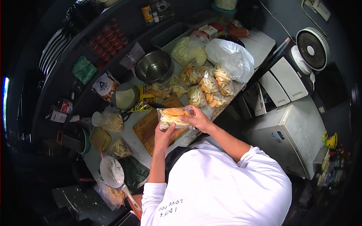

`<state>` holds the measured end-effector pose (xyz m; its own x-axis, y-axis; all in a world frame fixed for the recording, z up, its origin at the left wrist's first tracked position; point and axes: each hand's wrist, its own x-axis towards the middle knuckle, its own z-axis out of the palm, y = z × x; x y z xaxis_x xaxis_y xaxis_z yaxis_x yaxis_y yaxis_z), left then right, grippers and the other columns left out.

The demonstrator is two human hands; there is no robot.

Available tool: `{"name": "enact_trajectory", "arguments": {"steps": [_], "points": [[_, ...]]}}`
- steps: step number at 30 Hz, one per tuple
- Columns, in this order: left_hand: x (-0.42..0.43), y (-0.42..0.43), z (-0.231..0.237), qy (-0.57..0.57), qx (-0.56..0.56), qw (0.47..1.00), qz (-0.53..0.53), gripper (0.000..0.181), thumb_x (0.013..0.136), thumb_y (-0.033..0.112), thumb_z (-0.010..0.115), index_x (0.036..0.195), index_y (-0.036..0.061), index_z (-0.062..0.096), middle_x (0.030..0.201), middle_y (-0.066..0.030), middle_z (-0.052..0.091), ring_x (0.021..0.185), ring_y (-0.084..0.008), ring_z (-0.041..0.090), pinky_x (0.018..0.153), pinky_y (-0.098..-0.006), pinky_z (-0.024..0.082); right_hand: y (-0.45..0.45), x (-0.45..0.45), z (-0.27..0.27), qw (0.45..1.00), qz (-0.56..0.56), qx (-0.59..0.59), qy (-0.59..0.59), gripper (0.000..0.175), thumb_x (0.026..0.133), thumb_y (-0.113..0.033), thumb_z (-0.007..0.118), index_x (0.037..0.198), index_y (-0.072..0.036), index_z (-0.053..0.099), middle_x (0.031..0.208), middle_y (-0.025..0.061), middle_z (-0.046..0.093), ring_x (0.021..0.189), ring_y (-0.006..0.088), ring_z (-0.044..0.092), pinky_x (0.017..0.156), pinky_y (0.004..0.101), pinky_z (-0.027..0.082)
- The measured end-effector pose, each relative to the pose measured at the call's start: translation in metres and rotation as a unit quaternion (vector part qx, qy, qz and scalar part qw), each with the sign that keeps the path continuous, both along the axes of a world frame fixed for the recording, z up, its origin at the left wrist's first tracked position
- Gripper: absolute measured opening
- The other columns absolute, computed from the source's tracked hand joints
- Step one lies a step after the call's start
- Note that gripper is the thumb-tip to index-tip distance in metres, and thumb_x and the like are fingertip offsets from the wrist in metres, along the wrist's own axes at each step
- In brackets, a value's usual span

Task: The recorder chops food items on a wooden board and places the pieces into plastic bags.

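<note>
Both hands grip a clear plastic bag (173, 116) filled with pale cut strips and orange slices. My left hand (163, 135) supports its lower left side, thumb over the front. At the bag's right end, the fingers of my right hand (197, 117) pinch the plastic. Beneath the bag lies a wooden cutting board (147, 127), partly hidden by it and by my hands. A dark knife blade (158, 105) rests across the board, its far end covered by the bag. Several similar filled bags (208, 80) are grouped beyond the board on the right.
Behind the board stand a steel pot (154, 67), a bag of pale shreds (189, 50) and a white plastic bag (230, 58). A saucepan (112, 171) holding white powder sits at left, near a box grater (69, 141). A fan (312, 48) tops drawers (288, 80) beside a white cabinet (304, 132).
</note>
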<state>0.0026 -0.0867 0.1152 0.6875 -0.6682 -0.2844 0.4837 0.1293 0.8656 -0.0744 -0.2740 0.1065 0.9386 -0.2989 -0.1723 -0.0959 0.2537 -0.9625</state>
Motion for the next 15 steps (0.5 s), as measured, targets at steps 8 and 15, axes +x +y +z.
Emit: {"name": "enact_trajectory", "arguments": {"steps": [8, 15], "points": [[0.001, -0.006, -0.007, 0.083, -0.036, 0.981, 0.172, 0.038, 0.094, 0.023, 0.068, 0.121, -0.0026, 0.057, 0.112, -0.0087, 0.066, 0.097, -0.0152, 0.067, 0.085, -0.0256, 0.054, -0.009, 0.015, -0.021, 0.991, 0.071, -0.113, -0.001, 0.065, 0.076, -0.04, 0.086, 0.115, -0.003, 0.05, 0.104, 0.0083, 0.059, 0.097, 0.0149, 0.056, 0.085, 0.0291, 0.047], [0.009, -0.028, 0.01, -0.003, 0.069, 0.985, 0.156, 0.036, 0.095, 0.025, 0.067, 0.117, -0.0026, 0.06, 0.103, -0.0059, 0.067, 0.083, -0.0107, 0.062, 0.075, -0.0248, 0.05, -0.038, 0.028, -0.026, 0.972, 0.21, 0.002, -0.103, 0.074, 0.084, -0.044, 0.078, 0.133, 0.001, 0.046, 0.117, 0.0105, 0.061, 0.106, 0.0164, 0.057, 0.093, 0.0304, 0.047]]}}
